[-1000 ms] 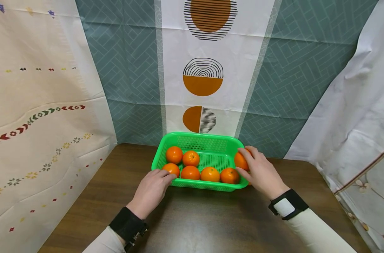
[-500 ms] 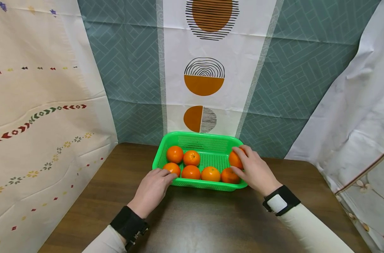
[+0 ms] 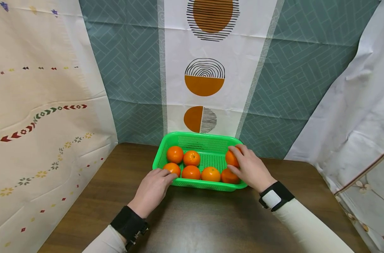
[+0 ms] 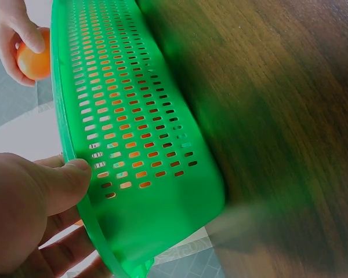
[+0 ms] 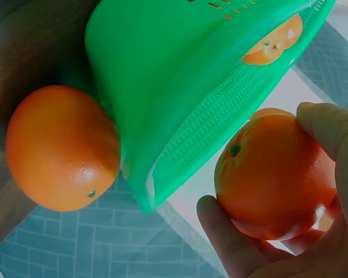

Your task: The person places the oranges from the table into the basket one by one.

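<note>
My left hand [image 3: 152,189] grips the rim of a green plastic basket [image 3: 207,142] at its near left corner. In the left wrist view its thumb lies on the outside of the rim [image 4: 62,116]. My right hand [image 3: 252,168] holds an orange [image 3: 232,159] over the basket's right end, its thumb and fingers spread around the fruit. The right wrist view shows this held orange [image 5: 272,174] above the rim. Inside the basket, several oranges [image 3: 191,172] line the near side, and two more oranges [image 3: 174,154] sit at the left behind them.
Outside the basket's right end, a loose orange [image 5: 64,147] rests on the brown wooden table [image 3: 204,218]; in the head view my right hand hides it. Patterned cloth [image 3: 132,70] hangs right behind the basket, with more cloth at both sides.
My right hand has moved left with the orange, from the basket's right rim to farther over its inside. The left hand has stayed on the rim.
</note>
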### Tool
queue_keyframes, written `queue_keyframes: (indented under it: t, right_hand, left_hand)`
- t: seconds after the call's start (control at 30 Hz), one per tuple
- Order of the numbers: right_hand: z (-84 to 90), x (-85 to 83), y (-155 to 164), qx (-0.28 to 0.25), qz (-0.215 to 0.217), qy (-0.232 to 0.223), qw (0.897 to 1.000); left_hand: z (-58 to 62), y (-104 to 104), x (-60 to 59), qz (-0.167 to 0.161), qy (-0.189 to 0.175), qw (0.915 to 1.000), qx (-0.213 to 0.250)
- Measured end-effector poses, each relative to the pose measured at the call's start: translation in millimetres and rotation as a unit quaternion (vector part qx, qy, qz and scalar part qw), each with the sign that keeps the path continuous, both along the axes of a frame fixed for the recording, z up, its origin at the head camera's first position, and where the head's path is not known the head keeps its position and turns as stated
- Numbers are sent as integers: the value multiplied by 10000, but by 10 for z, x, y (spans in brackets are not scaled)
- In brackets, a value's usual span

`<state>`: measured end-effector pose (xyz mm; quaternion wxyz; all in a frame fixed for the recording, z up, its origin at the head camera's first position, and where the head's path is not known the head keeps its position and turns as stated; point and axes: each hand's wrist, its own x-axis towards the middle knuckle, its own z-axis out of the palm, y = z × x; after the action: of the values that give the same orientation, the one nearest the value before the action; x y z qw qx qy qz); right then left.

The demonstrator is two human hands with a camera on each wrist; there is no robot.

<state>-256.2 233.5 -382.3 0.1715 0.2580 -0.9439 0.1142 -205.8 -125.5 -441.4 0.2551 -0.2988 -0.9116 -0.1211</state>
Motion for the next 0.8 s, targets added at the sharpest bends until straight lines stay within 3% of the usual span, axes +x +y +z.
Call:
queue_keyframes:
  t: [0.37, 0.8]
  right_hand:
    - [19, -48, -93, 162, -65, -192, 9997]
    - [67, -130, -187, 309, 120, -110, 9994]
  left_hand:
    - [22, 12, 13, 70, -112, 9999, -69]
    - [13, 5, 21, 65, -101, 9999, -32]
